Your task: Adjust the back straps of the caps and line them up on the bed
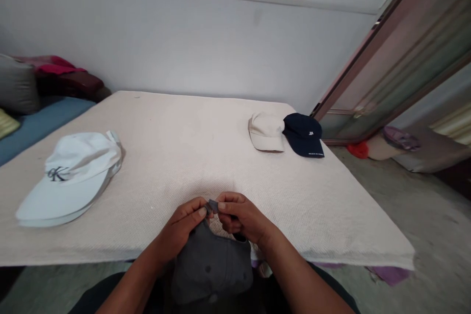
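Charcoal baseball cap (213, 265) hangs at the worktop's (191, 142) near edge, its back strap (213, 205) pinched between the fingertips of the left hand (188, 223) and right hand (243, 216); beige cap (267, 130) and navy cap (303, 135) lie touching beyond.

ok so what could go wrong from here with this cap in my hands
The dark gray cap hangs below the table edge, held by its back strap between the left hand and right hand, so a loose grip could let it drop. The strap end is small and pinched at the fingertips, so it may slip away.
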{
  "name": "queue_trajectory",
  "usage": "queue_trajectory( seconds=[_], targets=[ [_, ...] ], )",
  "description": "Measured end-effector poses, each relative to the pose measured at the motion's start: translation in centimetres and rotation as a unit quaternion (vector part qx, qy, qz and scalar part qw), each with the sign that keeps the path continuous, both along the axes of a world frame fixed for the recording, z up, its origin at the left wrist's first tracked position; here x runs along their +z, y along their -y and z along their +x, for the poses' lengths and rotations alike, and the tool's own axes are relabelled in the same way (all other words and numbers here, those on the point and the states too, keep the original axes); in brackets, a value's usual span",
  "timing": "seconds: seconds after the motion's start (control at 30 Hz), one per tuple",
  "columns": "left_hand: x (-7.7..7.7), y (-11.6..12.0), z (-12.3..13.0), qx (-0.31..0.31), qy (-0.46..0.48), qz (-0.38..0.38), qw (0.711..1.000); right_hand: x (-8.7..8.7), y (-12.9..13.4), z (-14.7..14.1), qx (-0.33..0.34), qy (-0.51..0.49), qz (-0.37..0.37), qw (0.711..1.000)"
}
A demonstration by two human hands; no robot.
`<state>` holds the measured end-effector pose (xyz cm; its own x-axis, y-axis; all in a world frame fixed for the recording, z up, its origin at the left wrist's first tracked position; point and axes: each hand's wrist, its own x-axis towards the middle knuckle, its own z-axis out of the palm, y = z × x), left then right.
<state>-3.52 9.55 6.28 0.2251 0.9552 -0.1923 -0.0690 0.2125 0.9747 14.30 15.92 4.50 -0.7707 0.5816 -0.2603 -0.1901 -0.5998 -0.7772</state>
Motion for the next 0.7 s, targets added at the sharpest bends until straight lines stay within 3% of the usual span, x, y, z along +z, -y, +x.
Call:
queue_trajectory(
  seconds=[0.17, 0.7],
  targets=[
    [-0.25, 0.01, -0.03, -0.002, 0.014, -0.009, 1.000, -0.05, -0.09, -0.09, 0.034, 0.011, -0.001, 0.999],
    [-0.18, 0.31, 0.02, 0.016, 0.005, -0.035, 0.999, 0.21, -0.07, 0.27, 0.046, 0.043, 0.033, 0.997]
  ],
)
